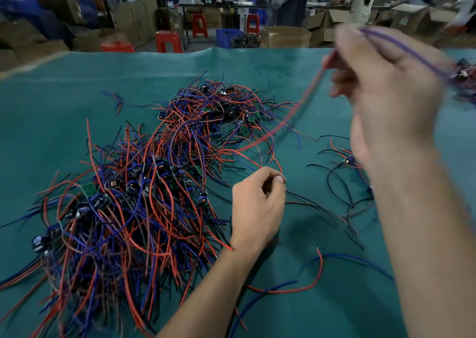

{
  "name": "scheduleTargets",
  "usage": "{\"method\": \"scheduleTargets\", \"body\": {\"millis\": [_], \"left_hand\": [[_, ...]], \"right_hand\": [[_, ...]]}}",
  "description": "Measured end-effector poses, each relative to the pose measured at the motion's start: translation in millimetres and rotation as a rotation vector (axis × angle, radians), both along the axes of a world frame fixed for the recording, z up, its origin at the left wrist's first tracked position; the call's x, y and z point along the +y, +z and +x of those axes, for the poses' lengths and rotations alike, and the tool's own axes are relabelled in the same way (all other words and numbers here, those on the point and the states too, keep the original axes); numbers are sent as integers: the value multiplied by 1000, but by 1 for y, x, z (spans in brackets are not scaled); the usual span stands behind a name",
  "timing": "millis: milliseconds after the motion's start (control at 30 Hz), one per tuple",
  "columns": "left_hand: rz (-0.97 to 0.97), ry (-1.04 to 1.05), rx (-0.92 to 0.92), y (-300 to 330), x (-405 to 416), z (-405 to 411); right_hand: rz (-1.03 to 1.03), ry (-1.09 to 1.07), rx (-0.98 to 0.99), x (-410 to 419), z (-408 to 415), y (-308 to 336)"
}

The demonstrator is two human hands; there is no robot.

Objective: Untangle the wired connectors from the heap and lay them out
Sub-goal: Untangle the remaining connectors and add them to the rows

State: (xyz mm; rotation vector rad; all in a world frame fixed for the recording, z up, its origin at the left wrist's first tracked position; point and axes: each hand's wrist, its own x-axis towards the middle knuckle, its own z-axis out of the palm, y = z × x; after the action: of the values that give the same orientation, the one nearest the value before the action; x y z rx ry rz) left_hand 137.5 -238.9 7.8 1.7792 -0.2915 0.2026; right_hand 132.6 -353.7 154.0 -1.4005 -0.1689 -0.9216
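Note:
A big heap of wired connectors (144, 183) with red, blue and black leads lies on the green cloth (77, 100), left of centre. My right hand (381, 85) is raised and blurred. It grips a connector's wires: a red wire (288, 116) trails down toward the heap and a purple-blue wire (407, 49) runs off to the right. My left hand (257, 209) sits low at the heap's right edge, fingers curled, pinching thin black wires (322, 209) that run right across the cloth.
A few separated connectors (345, 162) lie at the right, and a dark pile (466, 80) at the far right edge. Loose red and blue wires (319, 270) lie near the front. Beyond the table are red stools (168, 41), a blue crate, cardboard boxes and people.

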Motion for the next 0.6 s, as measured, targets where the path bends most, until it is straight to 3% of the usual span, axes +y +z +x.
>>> {"method": "scheduleTargets", "body": {"millis": [100, 167, 300, 367, 467, 600], "left_hand": [[63, 83, -79, 2, 1, -1], [82, 190, -85, 3, 2, -1], [82, 218, -48, 5, 3, 0], [93, 205, -21, 7, 3, -2], [99, 211, 5, 9, 4, -2], [135, 193, 55, 10, 5, -3]], "right_hand": [[-392, 60, 152, 49, 21, 17], [-704, 210, 367, 79, 34, 19], [-1206, 312, 693, 82, 57, 2], [-1218, 325, 734, 67, 60, -13], [-1118, 311, 592, 57, 57, -36], [-925, 479, 533, 81, 61, -40]]}}
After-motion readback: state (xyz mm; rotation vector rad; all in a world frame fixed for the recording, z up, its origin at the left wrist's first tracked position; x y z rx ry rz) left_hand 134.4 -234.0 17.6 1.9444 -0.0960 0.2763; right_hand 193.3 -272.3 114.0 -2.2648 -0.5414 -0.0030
